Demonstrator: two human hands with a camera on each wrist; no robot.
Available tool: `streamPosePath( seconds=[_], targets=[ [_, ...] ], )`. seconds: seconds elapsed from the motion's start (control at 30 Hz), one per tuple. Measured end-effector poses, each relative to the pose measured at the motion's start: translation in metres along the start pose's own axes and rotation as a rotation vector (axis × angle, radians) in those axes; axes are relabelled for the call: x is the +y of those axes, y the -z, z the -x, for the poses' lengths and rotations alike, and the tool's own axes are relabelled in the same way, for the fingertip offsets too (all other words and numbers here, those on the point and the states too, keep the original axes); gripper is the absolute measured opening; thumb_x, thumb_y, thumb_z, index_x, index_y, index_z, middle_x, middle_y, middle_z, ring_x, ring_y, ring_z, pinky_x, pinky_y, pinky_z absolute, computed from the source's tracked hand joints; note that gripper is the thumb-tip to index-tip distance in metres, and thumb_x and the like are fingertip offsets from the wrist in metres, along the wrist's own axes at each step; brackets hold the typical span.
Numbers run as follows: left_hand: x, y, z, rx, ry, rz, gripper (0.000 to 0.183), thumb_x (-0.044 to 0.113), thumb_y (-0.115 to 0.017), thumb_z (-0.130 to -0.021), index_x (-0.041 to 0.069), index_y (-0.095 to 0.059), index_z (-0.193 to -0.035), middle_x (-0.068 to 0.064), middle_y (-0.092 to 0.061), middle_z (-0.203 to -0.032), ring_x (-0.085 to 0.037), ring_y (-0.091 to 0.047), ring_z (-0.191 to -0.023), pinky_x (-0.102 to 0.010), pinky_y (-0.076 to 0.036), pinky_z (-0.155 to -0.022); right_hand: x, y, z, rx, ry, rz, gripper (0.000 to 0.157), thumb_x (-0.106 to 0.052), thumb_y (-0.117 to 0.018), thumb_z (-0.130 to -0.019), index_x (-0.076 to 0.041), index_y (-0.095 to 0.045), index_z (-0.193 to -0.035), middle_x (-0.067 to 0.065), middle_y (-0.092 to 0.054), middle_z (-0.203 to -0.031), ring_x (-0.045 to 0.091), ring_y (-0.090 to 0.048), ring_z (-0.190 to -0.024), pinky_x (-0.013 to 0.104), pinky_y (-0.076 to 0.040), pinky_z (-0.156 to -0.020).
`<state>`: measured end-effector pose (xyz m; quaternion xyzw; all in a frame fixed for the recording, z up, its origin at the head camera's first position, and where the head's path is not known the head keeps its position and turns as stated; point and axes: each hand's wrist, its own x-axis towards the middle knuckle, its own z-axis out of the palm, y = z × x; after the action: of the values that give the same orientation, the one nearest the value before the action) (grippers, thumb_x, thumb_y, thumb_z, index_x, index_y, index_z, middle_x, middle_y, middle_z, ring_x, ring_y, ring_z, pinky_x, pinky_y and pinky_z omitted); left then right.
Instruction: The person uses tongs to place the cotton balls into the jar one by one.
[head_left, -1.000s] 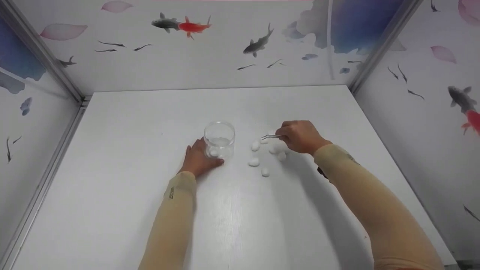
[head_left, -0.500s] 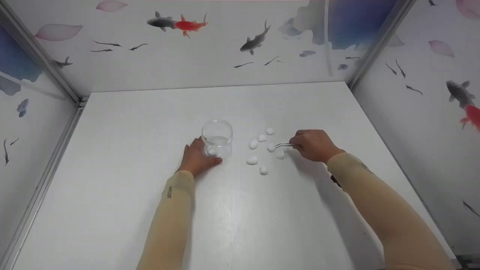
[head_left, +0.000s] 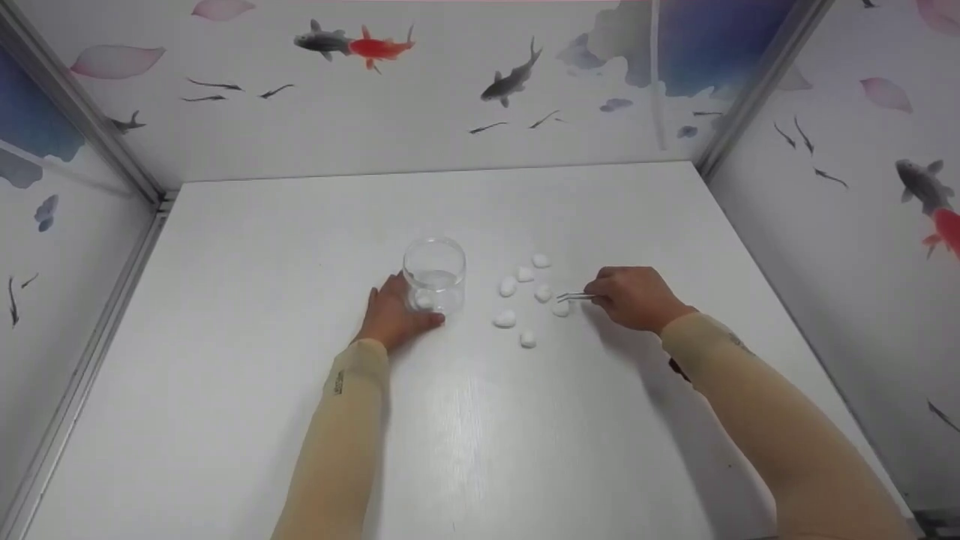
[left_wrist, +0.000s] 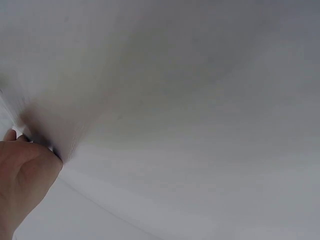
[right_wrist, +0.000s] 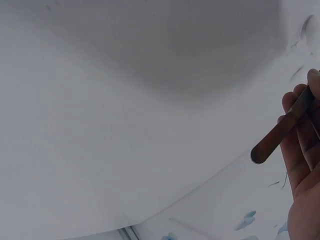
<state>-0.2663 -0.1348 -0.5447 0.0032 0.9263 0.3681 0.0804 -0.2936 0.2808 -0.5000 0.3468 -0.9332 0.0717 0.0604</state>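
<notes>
My left hand (head_left: 394, 315) curls round the lower side of a clear jar (head_left: 450, 296), which stands upright and uncapped. Through its wall one white cotton ball (head_left: 424, 300) shows at the bottom. To the jar's right, several white cotton balls (head_left: 505, 319) lie scattered on the table. Metal tweezers (head_left: 576, 296) are pinched in my right hand (head_left: 634, 296), their tips pointing left, right at the rightmost cotton ball (head_left: 561, 309). Nothing shows between the tips. In the right wrist view the rounded back end of the tweezers (right_wrist: 272, 142) sticks out past my fingers.
The white table (head_left: 300, 232) is enclosed by a back wall (head_left: 420, 112) and side panels printed with fish and petals. Metal frame rails (head_left: 120, 127) run along the corners.
My right hand has drawn back rightward and toward me with the tweezers, uncovering the farther cotton balls. The tips passed by a middle cotton ball. My left hand stays on the jar.
</notes>
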Motion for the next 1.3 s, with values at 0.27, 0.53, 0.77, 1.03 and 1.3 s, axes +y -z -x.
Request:
streamPosePath(
  seconds=[0.27,0.53,0.77,1.03,1.3],
  targets=[
    [-0.002,0.000,-0.001,0.008,-0.003,-0.013,0.111,0.051,-0.084,-0.074,0.009,-0.024,-0.158,-0.013,-0.038,-0.154,-0.029,-0.026,-0.146,-0.043,0.005,-0.122,-0.003,-0.002,0.001,-0.002,0.002,0.004,0.014,-0.008,-0.076,-0.088,-0.013,-0.080,-0.100,0.000,-0.070,-0.087,0.015,-0.066,-0.074,0.035,-0.059,-0.066],
    [-0.005,-0.001,-0.002,-0.007,0.010,0.017,0.115,0.054,-0.085,-0.073,0.009,-0.022,-0.158,-0.012,-0.032,-0.159,-0.026,-0.019,-0.149,-0.038,0.008,-0.122,-0.001,-0.004,0.004,0.024,0.023,0.002,0.015,-0.005,-0.077,-0.085,-0.014,-0.080,-0.098,0.000,-0.070,-0.086,0.016,-0.067,-0.074,0.036,-0.059,-0.064],
    [-0.005,-0.001,-0.002,-0.011,0.012,0.005,0.116,0.054,-0.084,-0.073,0.010,-0.020,-0.159,-0.012,-0.031,-0.159,-0.026,-0.018,-0.149,-0.038,0.008,-0.122,0.002,-0.006,0.006,0.051,0.028,-0.017,0.017,-0.004,-0.077,-0.084,-0.015,-0.080,-0.096,-0.002,-0.069,-0.084,0.015,-0.065,-0.072,0.034,-0.057,-0.062],
    [-0.002,0.001,0.000,-0.011,0.007,-0.003,0.113,0.052,-0.084,-0.075,0.009,-0.021,-0.159,-0.013,-0.030,-0.159,-0.028,-0.017,-0.149,-0.038,0.007,-0.122,0.002,-0.013,0.006,0.014,0.006,-0.009,0.012,-0.008,-0.075,-0.088,-0.014,-0.080,-0.098,-0.001,-0.070,-0.086,0.015,-0.066,-0.074,0.036,-0.059,-0.065],
    [-0.002,0.001,-0.002,-0.007,0.001,-0.007,0.113,0.051,-0.084,-0.075,0.006,-0.021,-0.158,-0.016,-0.031,-0.158,-0.029,-0.020,-0.149,-0.039,0.006,-0.122,0.002,-0.014,0.004,0.015,0.027,-0.011,0.012,-0.006,-0.074,-0.088,-0.014,-0.080,-0.096,0.000,-0.071,-0.086,0.018,-0.068,-0.076,0.038,-0.059,-0.066]
  ],
)
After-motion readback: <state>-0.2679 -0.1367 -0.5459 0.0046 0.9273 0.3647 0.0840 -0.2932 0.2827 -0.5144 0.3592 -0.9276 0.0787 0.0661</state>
